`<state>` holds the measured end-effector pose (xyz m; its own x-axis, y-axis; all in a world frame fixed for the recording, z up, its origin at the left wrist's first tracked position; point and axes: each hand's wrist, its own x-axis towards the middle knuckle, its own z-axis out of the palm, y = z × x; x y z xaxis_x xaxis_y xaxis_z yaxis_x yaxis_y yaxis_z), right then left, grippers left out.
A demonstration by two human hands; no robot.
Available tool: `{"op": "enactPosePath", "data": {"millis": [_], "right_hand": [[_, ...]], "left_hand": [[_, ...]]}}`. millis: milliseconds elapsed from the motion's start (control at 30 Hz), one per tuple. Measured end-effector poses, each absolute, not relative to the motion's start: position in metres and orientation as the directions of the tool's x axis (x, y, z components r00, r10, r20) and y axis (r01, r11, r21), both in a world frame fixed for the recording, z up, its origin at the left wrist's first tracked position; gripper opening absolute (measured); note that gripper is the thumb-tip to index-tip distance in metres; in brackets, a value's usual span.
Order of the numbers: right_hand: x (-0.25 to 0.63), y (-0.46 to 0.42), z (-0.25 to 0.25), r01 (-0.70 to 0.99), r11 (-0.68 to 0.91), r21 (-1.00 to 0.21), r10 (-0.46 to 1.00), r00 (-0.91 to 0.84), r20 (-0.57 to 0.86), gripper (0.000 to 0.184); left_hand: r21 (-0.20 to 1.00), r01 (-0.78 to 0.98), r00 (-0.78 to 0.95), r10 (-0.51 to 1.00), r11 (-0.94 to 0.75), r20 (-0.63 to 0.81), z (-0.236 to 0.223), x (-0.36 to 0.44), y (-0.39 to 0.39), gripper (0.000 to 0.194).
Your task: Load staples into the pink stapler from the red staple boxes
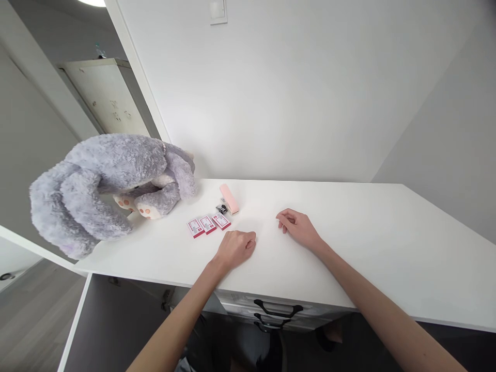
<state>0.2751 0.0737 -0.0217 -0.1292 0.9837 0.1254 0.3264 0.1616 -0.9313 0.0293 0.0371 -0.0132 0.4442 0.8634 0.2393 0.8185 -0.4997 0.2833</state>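
Note:
My left hand point(237, 248) rests on the white tabletop as a closed fist, with nothing showing in it. To its right, my right hand point(296, 226) also rests on the tabletop, fingers curled in loosely and no object visible between them. Just beyond the left hand lie three small red-and-white boxes, a right one point(221, 221), a middle one point(207, 225) and a left one point(196, 228), side by side. Behind them sits a small black-and-silver clip-like tool point(221, 208). A pink stapler point(229, 199) lies beside that tool. Neither hand touches these things.
A large grey plush toy point(116, 160) slumps over the left end of the tabletop point(349, 232). Drawers with black handles point(278, 309) sit under the front edge. A white wall point(279, 93) with a switch point(218, 10) stands behind. An open cabinet door point(112, 320) is below left.

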Motion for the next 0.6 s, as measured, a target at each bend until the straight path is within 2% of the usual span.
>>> {"op": "enactPosePath", "data": {"millis": [600], "right_hand": [[0.2755, 0.0743, -0.0231, 0.335, 0.162, -0.928, 0.984, -0.128, 0.126, 0.034]], "left_hand": [[0.279, 0.815, 0.456, 0.860, -0.507, 0.230, -0.0117, 0.0294, 0.0370, 0.028]]}}
